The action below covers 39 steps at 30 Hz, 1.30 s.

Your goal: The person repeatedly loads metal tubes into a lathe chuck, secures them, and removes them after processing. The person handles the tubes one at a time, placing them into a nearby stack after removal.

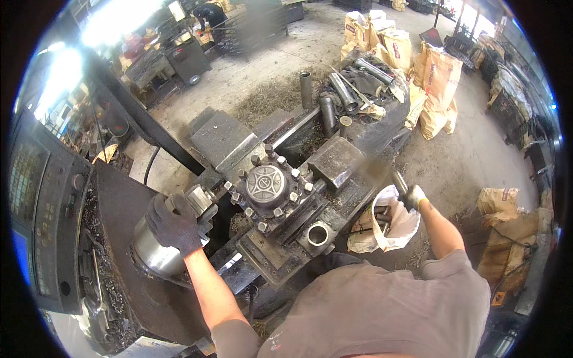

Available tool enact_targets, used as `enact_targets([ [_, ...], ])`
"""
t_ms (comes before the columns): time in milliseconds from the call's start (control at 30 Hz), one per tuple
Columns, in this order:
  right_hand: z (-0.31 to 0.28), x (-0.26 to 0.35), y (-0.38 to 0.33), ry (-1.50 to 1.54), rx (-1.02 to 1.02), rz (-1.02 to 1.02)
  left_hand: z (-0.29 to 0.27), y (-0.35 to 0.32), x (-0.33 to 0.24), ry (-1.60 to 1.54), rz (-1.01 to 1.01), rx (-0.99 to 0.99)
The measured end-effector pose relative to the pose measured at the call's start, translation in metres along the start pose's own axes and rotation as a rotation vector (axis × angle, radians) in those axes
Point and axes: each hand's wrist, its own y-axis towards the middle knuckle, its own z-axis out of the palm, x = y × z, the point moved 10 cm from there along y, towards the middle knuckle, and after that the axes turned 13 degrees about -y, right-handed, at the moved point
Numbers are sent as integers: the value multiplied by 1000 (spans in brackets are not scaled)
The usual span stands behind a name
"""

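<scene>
My left hand (173, 224), in a dark glove, is on the shiny lathe chuck (156, 249), its fingers curled over the edge beside the stepped jaws (202, 201). Out to the right, my right hand (413, 196) wears a pale glove and is closed round a short metal tube (399, 180). The tube points up and away, just above the mouth of a white sack (401, 230). Several metal tube pieces (382, 218) lie inside that sack. Between my hands stands the square tool turret (266, 186), with bolts round its round cap.
A control panel (45, 209) rises at the left. On the carriage, an upright metal ring (317, 234) stands near me. Tubes (343, 92), rags and a caliper (356, 89) lie at the far end. Paper sacks (439, 77) stand on the floor; metal chips (271, 98) litter it.
</scene>
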Motion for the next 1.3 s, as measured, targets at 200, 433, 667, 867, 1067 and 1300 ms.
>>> enact_targets([
  [200, -68, 182, -93, 255, -65, -955, 26, 20, 28, 16, -319, 279],
  [433, -54, 374, -298, -190, -5, -1591, -50, -55, -26, -339, -243, 204],
  [667, -167, 469, -284, 21, 18, -1903, -117, -335, 22, -742, -1413, 283],
  [867, -111, 604, -190, -722, -475, -1628, -221, -467, 77, -1131, -1757, -972],
  [1067, -10, 624, -103, -771, 79, -1677, -273, -472, 115, -1036, -1629, -988],
  [1300, 44, 646, -113, -792, 341, -1627, -292, -478, 123, -951, -1828, -922],
])
